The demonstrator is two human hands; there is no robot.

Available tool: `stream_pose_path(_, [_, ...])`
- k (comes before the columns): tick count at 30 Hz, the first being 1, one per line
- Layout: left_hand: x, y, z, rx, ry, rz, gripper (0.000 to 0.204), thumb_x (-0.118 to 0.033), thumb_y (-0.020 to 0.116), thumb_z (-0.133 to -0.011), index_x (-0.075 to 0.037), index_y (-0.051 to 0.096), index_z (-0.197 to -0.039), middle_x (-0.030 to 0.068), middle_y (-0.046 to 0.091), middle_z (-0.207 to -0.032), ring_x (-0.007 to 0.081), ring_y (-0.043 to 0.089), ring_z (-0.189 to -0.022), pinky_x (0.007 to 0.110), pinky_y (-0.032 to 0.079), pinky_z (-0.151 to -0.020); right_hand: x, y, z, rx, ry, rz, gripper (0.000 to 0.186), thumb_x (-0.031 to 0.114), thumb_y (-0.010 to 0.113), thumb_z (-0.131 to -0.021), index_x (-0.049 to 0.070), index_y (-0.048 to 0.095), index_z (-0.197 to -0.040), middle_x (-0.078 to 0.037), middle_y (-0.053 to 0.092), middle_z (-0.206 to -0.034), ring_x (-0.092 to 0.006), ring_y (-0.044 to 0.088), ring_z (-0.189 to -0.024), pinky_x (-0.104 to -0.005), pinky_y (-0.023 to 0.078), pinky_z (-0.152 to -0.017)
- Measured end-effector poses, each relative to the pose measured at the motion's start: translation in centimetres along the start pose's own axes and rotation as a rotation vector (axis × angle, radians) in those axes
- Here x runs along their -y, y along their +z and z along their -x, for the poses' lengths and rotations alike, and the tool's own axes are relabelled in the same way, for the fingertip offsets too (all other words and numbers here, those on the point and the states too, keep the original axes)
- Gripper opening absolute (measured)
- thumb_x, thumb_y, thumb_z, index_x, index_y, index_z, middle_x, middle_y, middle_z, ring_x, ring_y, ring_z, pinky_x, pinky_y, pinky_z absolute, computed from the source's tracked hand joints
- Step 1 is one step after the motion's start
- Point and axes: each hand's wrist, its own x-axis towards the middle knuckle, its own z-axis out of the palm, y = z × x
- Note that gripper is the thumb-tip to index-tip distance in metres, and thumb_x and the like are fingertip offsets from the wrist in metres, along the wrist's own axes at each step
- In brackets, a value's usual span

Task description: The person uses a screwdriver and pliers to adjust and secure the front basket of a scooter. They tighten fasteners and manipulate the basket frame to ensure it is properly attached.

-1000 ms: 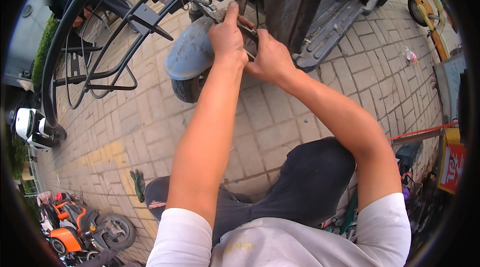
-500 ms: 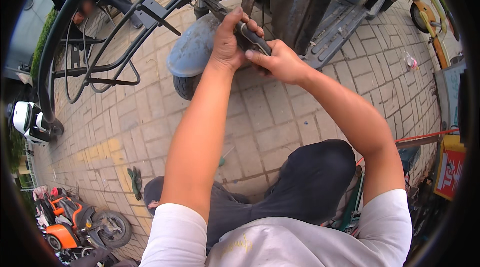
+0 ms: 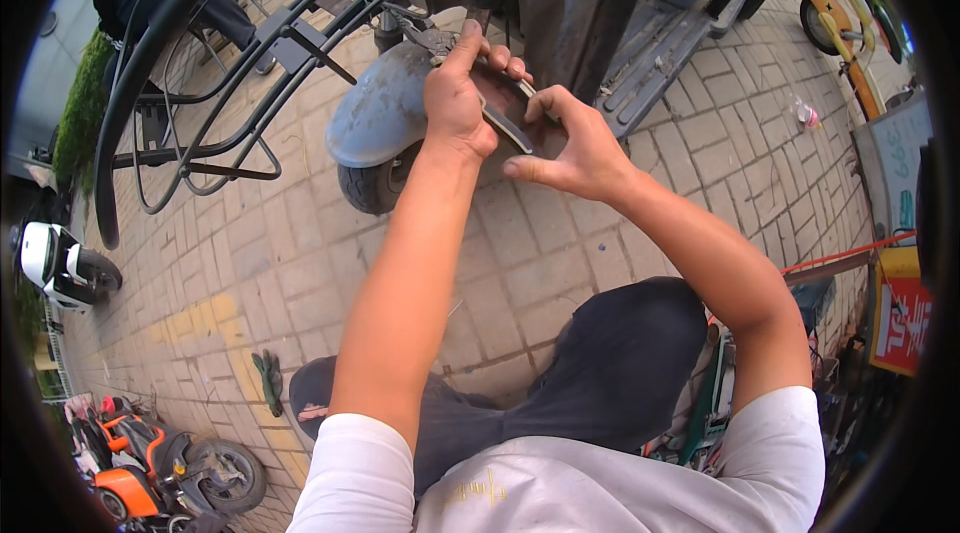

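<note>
Paving point(image 3: 300, 263), outdoor, pale blocks with a worn yellow mark: the ground of the scene as I stand watching. Parked upon it, one scooter with a scuffed blue-grey mudguard point(image 3: 380, 111) over its dark front tyre point(image 3: 370, 189); one black tubular rack point(image 3: 290, 51) at upper left; one dark green glove point(image 3: 268, 383) lying alone; one orange scooter point(image 3: 128, 489) at lower left. Principal item: one pair of pliers point(image 3: 432, 39), metal-headed with dark handles, held in the air just beside the mudguard, at its right. Left hand point(image 3: 458, 105): thumb extended toward the pliers' head, the other fingers curled round the far handle. Right hand point(image 3: 590, 148): thumb and forefinger spread apart around the handle ends, the forefinger close to the far one; whether it touches I cannot tell, and its remaining fingers are partly hidden. Handling, by my estimate: rigid, rather heavy for its size, not fragile, perhaps slick if greasy; best taken by both handles, well back from the pivot. Orientation: long axis diagonal, nose to the upper left toward the rack, handles splayed and trailing to the lower right, toward the right hand.
</note>
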Motion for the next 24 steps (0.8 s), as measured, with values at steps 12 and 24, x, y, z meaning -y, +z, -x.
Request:
stream_pose_path(12, [-1.2,-2.8,0.2,0.354,-0.051,-0.045,0.041,-0.052,0.061,-0.089,-0.013,0.050,-0.080,-0.0009,0.046,-0.067,0.0174,0.051,-0.068,0.039,0.046,-0.074,-3.5,2.8,-3.2,0.738,0.475,-1.484,0.032,0.034,0.066,-0.085,0.004,0.057,-0.079,-0.013,0.057,-0.086,-0.0284,0.054,-0.081,-0.0431,0.048,-0.070])
stream_pose_path(24, [0.5,-0.8,-0.2,-0.148,0.234,-0.392,0.035,-0.031,0.072,-0.087,-0.004,0.057,-0.103,0.0073,0.065,-0.093,0.0180,0.062,-0.086,0.032,0.050,-0.082,-4.6,2.0,-4.2,-0.244,0.058,0.652,0.020,0.025,0.071,-0.075,0.005,0.069,-0.075,-0.018,0.062,-0.079,-0.0356,0.063,-0.070,-0.0432,0.052,-0.062])
